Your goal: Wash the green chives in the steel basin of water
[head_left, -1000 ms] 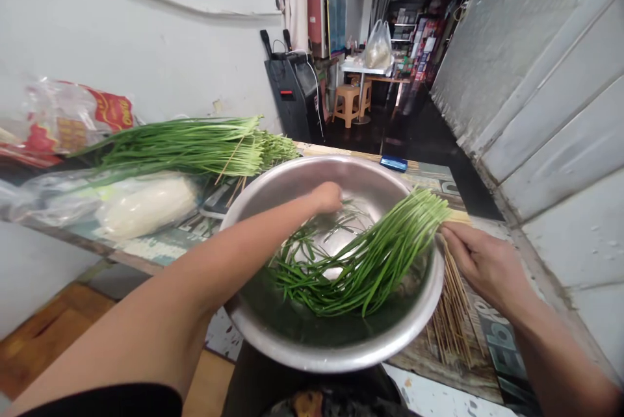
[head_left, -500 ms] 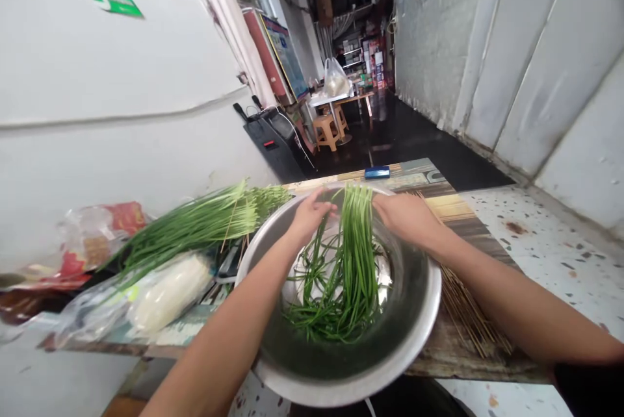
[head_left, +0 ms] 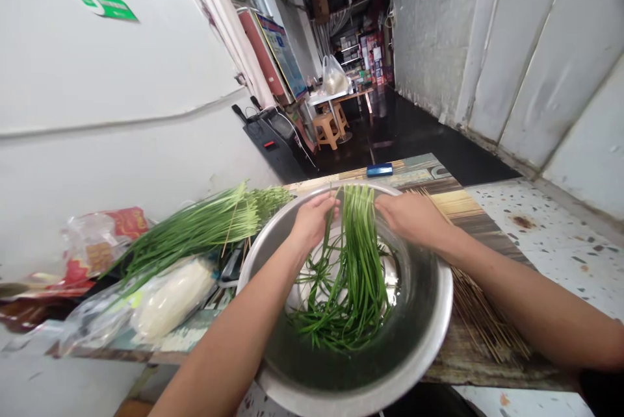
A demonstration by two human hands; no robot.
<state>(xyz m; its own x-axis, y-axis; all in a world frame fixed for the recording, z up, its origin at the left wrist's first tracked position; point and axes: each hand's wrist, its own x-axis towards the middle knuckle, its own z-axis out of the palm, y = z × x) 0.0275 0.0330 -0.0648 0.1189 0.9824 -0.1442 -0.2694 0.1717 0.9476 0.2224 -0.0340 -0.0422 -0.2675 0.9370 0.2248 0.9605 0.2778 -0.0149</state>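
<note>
A flat row of garlic chives (head_left: 359,241) hangs side by side over a wide metal basin (head_left: 426,345), pale stem ends at the top. My right hand (head_left: 407,212) is closed at the right side of this row, on what looks like a skewer through the stems; the skewer itself is mostly hidden. Just left of the row, my left hand (head_left: 316,215) pinches a single chive stem between thumb and fingers. Loose green leaves trail down to the basin's bottom, some lying curled there.
More chives (head_left: 195,225) lie left of the basin, beside a wrapped white block (head_left: 173,300) and a red plastic package (head_left: 97,241). Bamboo skewers (head_left: 487,313) lie on the table's right side. A blue box (head_left: 379,170) is at the far edge, and stools (head_left: 325,131) stand beyond.
My left hand has moved slightly right, closer to the hanging row, with a chive stem upright in its fingers. My right hand stays at the row. The view has shifted a little.
</note>
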